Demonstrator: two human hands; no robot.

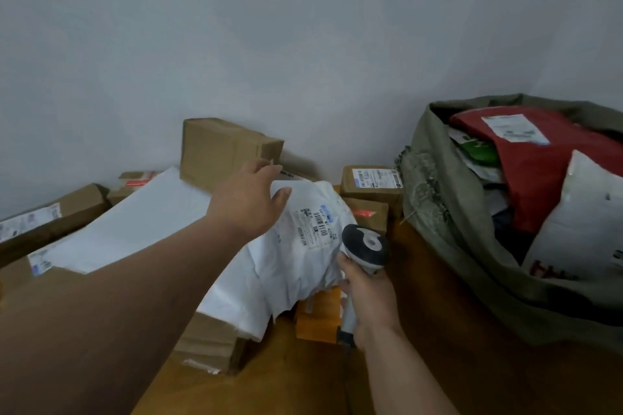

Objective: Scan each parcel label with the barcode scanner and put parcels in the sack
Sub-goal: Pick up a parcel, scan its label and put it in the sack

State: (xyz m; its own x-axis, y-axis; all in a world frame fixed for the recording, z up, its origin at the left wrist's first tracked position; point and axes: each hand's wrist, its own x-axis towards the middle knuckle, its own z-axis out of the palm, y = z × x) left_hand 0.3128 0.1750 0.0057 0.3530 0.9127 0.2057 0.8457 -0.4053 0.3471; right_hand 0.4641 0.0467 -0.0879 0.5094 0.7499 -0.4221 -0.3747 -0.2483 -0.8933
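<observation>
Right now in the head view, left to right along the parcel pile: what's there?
labelled long cardboard box → left hand → white poly mailer with barcode label → barcode scanner held in the right hand → green sack → red parcel

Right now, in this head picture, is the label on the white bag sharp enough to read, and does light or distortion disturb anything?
Head view: dim, flat light without glare; the white bag's label shows barcode bars but its small text is blurred; the left hand is slightly motion-smeared; wide-angle bending curves the sack at the right edge.
</observation>
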